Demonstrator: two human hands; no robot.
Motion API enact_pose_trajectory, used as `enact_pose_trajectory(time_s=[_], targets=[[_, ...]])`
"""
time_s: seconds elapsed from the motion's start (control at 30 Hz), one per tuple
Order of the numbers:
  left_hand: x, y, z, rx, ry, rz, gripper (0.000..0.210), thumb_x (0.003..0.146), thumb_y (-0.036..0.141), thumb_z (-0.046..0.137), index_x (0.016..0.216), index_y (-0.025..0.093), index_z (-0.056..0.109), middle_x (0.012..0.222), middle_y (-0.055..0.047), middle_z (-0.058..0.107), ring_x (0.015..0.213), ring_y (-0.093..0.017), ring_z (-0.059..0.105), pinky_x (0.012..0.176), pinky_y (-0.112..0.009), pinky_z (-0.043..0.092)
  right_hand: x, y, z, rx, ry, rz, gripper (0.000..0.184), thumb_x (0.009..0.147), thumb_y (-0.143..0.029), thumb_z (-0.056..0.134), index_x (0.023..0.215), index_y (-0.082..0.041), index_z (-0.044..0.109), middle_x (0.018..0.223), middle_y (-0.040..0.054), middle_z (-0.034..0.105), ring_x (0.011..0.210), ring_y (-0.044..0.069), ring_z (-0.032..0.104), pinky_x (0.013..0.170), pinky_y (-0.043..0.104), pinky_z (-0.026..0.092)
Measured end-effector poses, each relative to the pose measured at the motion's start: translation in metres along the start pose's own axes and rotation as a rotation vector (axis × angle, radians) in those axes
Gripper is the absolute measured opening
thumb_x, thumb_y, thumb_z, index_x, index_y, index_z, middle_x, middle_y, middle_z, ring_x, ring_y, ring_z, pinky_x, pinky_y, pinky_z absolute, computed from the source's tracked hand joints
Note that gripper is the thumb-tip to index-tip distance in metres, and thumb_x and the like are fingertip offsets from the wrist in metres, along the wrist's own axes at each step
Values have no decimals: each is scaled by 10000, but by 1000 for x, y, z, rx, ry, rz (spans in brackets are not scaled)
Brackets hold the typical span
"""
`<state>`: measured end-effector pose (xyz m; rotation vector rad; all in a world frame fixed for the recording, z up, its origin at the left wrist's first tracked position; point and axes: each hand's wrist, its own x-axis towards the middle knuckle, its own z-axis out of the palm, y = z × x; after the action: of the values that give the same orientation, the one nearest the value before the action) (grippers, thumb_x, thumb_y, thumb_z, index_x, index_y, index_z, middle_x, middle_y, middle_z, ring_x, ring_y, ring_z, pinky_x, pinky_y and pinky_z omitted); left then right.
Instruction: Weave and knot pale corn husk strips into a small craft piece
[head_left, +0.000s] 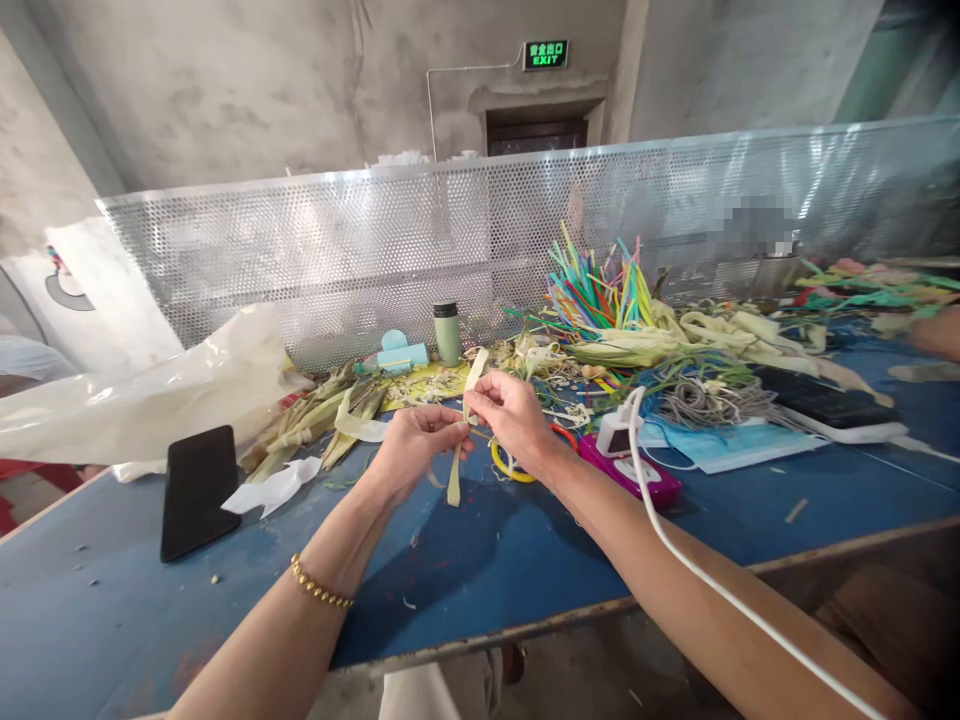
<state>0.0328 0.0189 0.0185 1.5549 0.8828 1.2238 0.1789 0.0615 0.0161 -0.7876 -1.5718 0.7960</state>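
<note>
Both hands meet over the near middle of the table around a narrow strip of pale yellow corn husk (454, 480). My left hand (420, 445), with a gold bead bracelet on its wrist, pinches at the strip between thumb and fingers. From the other side, my right hand (511, 412) grips the strip higher up, and its upper end sticks out above the fingers. Just where the fingertips close is partly hidden. Below and behind the right hand lie yellow-handled scissors (512, 470), partly covered by that hand. A bundle of dried husks (300, 425) lies left of the hands.
A black phone (199, 492) and white paper scrap (274, 485) lie left. Behind stand a green bottle (448, 335) and colourful stems (600, 290). Right are a magenta device (637, 480), white cable (652, 510), grey cord (712, 400) and blue mask (739, 445). Perforated metal (337, 240) borders the back.
</note>
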Motion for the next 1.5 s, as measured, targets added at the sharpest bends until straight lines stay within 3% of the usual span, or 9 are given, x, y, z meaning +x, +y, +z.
enact_pose_trajectory(time_s=[0.37, 0.53, 0.7, 1.0, 1.5], targets=[[1, -2, -1, 7, -38, 6, 210, 730, 323, 695, 788, 122, 678, 672, -38, 628, 612, -122, 544, 628, -258, 403, 4, 5, 0, 15, -13, 6, 189, 739, -333, 618, 704, -173, 524, 555, -14, 542, 479, 107, 469, 467, 238, 375], [0, -2, 1, 19, -10, 40, 347, 819, 439, 584, 657, 134, 624, 601, -18, 576, 572, -111, 491, 603, -257, 372, 2, 5, 0, -12, -13, -8, 187, 741, -333, 617, 710, -176, 521, 569, -17, 541, 488, 105, 473, 470, 234, 378], [2, -6, 3, 87, 59, 42, 271, 757, 365, 665, 623, 139, 597, 555, 5, 552, 544, -102, 466, 570, -249, 349, 2, 6, 1, -75, -30, -52, 181, 761, -322, 596, 694, -174, 516, 573, -13, 553, 496, 103, 482, 483, 231, 375], [1, -4, 8, 96, 75, 10, 239, 699, 330, 698, 590, 142, 598, 539, 10, 545, 522, -93, 448, 529, -235, 327, 1, 5, 1, -136, -9, -58, 156, 764, -296, 578, 684, -181, 510, 567, -10, 561, 493, 110, 483, 490, 235, 375], [-1, -3, -2, -13, -73, -2, 178, 756, 299, 673, 727, 125, 695, 676, -33, 633, 634, -113, 527, 635, -247, 387, 3, 4, 2, -9, 1, 6, 172, 734, -306, 630, 695, -175, 526, 586, -8, 565, 508, 123, 542, 498, 245, 443]])
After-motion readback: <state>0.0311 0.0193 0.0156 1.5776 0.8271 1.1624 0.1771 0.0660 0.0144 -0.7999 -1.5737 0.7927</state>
